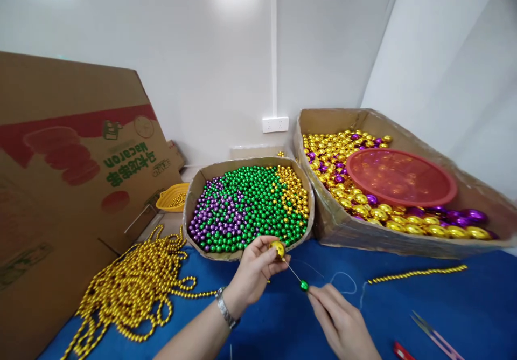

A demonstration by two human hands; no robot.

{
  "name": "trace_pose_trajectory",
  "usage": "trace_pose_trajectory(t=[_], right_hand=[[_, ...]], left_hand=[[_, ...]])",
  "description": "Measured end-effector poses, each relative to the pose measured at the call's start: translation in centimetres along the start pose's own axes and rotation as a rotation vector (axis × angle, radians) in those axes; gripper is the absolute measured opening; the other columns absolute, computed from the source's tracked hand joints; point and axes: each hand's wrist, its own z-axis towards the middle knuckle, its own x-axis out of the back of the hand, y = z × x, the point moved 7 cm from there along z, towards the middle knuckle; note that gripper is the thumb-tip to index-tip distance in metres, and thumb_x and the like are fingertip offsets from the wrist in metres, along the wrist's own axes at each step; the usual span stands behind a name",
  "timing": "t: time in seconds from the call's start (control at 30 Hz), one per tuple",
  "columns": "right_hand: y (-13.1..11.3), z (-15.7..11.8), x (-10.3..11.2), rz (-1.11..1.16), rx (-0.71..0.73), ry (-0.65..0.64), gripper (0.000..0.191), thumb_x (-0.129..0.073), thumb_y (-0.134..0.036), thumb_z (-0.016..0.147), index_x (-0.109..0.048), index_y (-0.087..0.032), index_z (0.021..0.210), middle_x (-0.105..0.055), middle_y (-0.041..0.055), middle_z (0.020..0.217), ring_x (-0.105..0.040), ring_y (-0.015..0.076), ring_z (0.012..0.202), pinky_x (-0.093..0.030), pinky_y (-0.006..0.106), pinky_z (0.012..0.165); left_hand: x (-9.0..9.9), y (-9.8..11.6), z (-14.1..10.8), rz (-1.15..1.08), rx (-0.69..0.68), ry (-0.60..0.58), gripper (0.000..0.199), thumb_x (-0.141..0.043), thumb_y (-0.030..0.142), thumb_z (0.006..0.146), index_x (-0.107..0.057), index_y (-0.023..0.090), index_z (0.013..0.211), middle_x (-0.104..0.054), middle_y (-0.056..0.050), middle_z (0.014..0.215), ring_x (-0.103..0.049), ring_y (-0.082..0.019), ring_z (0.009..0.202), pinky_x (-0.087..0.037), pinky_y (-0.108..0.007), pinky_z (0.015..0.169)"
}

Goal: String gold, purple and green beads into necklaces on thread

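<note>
My left hand (258, 265), with a metal watch band on its wrist, pinches a large shiny gold bead (277, 249) between thumb and fingers. A thin straight needle (293, 271) runs from the gold bead down to a smaller green bead (304, 285) threaded on it. At the green bead's lower end, the fingertips of my right hand (339, 317) are closed on the needle; its end is hidden there. Clear thread (345, 275) curls across the blue cloth toward a short string of gold beads (418, 275) on the right.
A cardboard box (187, 209) holds loose purple, green and gold beads. A bigger box (343, 230) contains large gold and purple beads and a red basin (402, 177). Gold bead strings (133, 284) lie heaped left, beside a yellow basket (163, 201). Tweezers (436, 336) and a red-handled object (402, 351) lie right.
</note>
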Motion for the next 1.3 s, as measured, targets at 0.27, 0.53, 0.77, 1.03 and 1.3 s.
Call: trace_pose_trajectory(t=[0.27, 0.53, 0.77, 1.03, 1.3], right_hand=[[0.0, -0.5, 0.1, -0.178, 0.097, 0.072, 0.029, -0.035, -0.029, 0.097, -0.063, -0.020, 0.100, -0.063, 0.0040, 0.074, -0.065, 0.0130, 0.059, -0.051, 0.019, 0.054], [0.2, 0.0, -0.1, -0.126, 0.116, 0.054, 0.027, -0.037, -0.029, 0.096, -0.062, -0.020, 0.098, -0.066, 0.0047, 0.077, -0.067, 0.0139, 0.067, -0.053, 0.018, 0.060], [0.4, -0.2, -0.1, -0.028, 0.084, 0.047, 0.026, -0.039, -0.027, 0.096, -0.061, -0.020, 0.104, -0.061, 0.0031, 0.074, -0.064, 0.0111, 0.062, -0.051, 0.016, 0.058], [0.7, -0.6, -0.2, -0.115, 0.140, 0.051, 0.030, -0.037, -0.029, 0.096, -0.064, -0.018, 0.100, -0.062, 0.0041, 0.072, -0.064, 0.0118, 0.059, -0.051, 0.017, 0.056], [0.6, -0.7, -0.7, -0.132, 0.145, 0.035, 0.029, -0.035, -0.028, 0.097, -0.062, -0.019, 0.104, -0.063, 0.0052, 0.075, -0.065, 0.0126, 0.065, -0.052, 0.018, 0.059]], left_hand=[[0.3, -0.4, -0.3, 0.027, -0.017, 0.049, 0.030, -0.072, 0.026, 0.074, -0.056, 0.015, 0.098, -0.061, -0.007, 0.099, -0.066, -0.020, 0.081, -0.053, -0.031, 0.070], [0.6, -0.3, -0.4, 0.029, -0.036, 0.059, 0.031, -0.072, 0.027, 0.075, -0.056, 0.015, 0.098, -0.061, -0.006, 0.097, -0.067, -0.020, 0.080, -0.053, -0.030, 0.068], [0.4, 0.0, -0.9, 0.099, -0.115, 0.010, 0.033, -0.074, 0.021, 0.072, -0.056, 0.016, 0.099, -0.061, -0.008, 0.105, -0.066, -0.021, 0.086, -0.053, -0.031, 0.073], [0.6, -0.3, -1.3, 0.084, -0.098, 0.007, 0.034, -0.075, 0.022, 0.071, -0.056, 0.016, 0.098, -0.063, -0.006, 0.098, -0.066, -0.019, 0.083, -0.053, -0.029, 0.072], [0.6, -0.8, -1.3, 0.111, -0.087, -0.003, 0.036, -0.076, 0.023, 0.071, -0.055, 0.016, 0.100, -0.062, -0.007, 0.099, -0.066, -0.018, 0.082, -0.053, -0.030, 0.072]])
